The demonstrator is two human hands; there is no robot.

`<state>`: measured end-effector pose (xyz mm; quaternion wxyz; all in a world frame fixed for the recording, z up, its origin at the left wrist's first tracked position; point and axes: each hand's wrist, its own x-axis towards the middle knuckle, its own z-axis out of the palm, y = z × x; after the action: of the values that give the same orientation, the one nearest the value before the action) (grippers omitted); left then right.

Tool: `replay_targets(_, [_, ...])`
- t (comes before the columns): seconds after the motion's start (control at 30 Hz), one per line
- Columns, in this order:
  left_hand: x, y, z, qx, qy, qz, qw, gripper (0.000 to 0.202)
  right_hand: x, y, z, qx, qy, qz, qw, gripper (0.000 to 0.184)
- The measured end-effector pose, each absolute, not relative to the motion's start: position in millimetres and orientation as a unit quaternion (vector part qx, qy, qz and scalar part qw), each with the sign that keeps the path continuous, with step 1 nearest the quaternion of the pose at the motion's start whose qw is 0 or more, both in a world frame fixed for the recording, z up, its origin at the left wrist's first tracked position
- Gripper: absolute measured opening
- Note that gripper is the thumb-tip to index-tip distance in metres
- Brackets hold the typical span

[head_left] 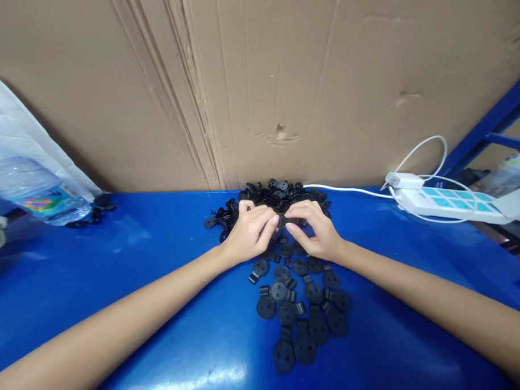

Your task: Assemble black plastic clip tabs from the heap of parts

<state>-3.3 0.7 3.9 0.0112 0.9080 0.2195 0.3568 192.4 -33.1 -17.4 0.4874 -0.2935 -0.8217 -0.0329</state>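
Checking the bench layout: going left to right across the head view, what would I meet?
plastic water bottle → left hand → right hand → white power strip

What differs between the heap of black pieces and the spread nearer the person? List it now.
The heap is piled and overlapping, while the spread lies mostly flat in one layer. The heap sits back by the cardboard wall; the spread runs toward the person. The heap's faces are largely hidden; the spread's round two-holed faces show plainly. Both are black pieces with small tabs, on the blue table.
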Motion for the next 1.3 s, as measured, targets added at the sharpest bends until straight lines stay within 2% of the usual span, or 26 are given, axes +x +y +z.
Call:
replay_targets(0.33, [-2.5,1.2,1.9,0.937,0.188,0.288,-0.054,0.036,191.0,-34.7,-16.9,-0.333,-0.83,0.026,0.447,0.015])
replay_targets(0.53, [-2.7,1.6,2.7,0.935,0.193,0.294,-0.04,0.036,191.5,-33.5,-19.0,-0.332,-0.818,0.05,0.468,0.02])
replay_targets(0.7, [-2.7,-0.3,3.7,0.922,0.217,0.322,-0.013,0.023,191.1,-33.7,-12.9,-0.351,-0.757,0.158,0.528,0.025])
replay_targets(0.9, [-2.8,0.9,0.3,0.907,0.236,0.348,-0.011,0.017,189.4,-34.2,-11.0,-0.346,-0.721,0.269,0.536,0.022])
replay_targets(1.3, [-3.6,0.8,0.6,0.912,0.236,0.335,-0.007,0.017,192.1,-33.7,-18.9,-0.376,-0.738,0.181,0.53,0.016])
